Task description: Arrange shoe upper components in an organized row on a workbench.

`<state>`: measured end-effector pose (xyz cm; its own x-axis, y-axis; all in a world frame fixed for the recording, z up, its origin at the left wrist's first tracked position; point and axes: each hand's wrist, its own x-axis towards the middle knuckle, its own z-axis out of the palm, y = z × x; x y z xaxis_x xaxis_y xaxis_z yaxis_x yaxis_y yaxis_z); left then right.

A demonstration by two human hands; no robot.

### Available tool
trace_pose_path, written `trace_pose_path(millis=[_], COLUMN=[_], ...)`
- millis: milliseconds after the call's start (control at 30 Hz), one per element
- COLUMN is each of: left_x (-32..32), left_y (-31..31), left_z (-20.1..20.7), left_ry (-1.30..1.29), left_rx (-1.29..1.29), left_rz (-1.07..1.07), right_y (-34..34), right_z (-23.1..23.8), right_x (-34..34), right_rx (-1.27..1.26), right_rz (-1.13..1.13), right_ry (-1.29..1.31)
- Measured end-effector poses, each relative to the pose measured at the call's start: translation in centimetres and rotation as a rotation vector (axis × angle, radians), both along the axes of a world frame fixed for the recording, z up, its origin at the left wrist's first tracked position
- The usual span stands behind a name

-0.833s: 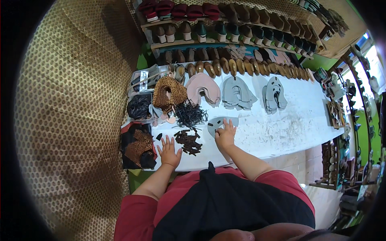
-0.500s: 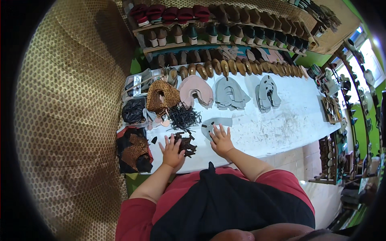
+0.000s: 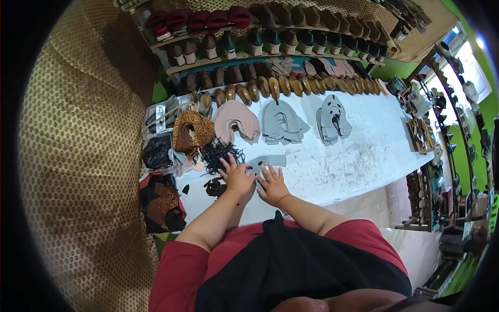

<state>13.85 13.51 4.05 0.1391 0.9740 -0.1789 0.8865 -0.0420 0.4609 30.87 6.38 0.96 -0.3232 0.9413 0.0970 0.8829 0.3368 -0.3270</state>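
Left hand [image 3: 239, 179]: fingers spread, grip unclear | right hand [image 3: 272, 187]: splayed against gray cutout [image 3: 272, 160] | white patch [image 3: 160, 119]: any writing illegible

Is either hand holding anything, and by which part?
The right hand grips nothing: it lies spread at the near edge of the grey shoe-part cutout. Whether the left hand, at its left end, pinches it cannot be told.

The white table [image 3: 358, 169] has pink pieces [image 3: 235, 111], gray pieces [image 3: 274, 160] and black strips [image 3: 214, 156] on it. Brown shoe shapes [image 3: 274, 87] line its back.
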Motion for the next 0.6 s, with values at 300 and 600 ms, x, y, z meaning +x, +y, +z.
trace_pose_path(millis=[300, 600], left_x=[-0.6, -0.7], left_y=[3.0, 3.3], left_z=[-0.2, -0.1], left_ry=[0.187, 0.065], left_rx=[0.134, 0.01], left_rz=[-0.319, -0.275], right_y=[0.2, 0.3], right_z=[0.0, -0.3], right_x=[0.0, -0.1], right_rx=[-0.006, -0.011], right_rz=[0.009, 0.012], right_ry=[0.016, -0.001])
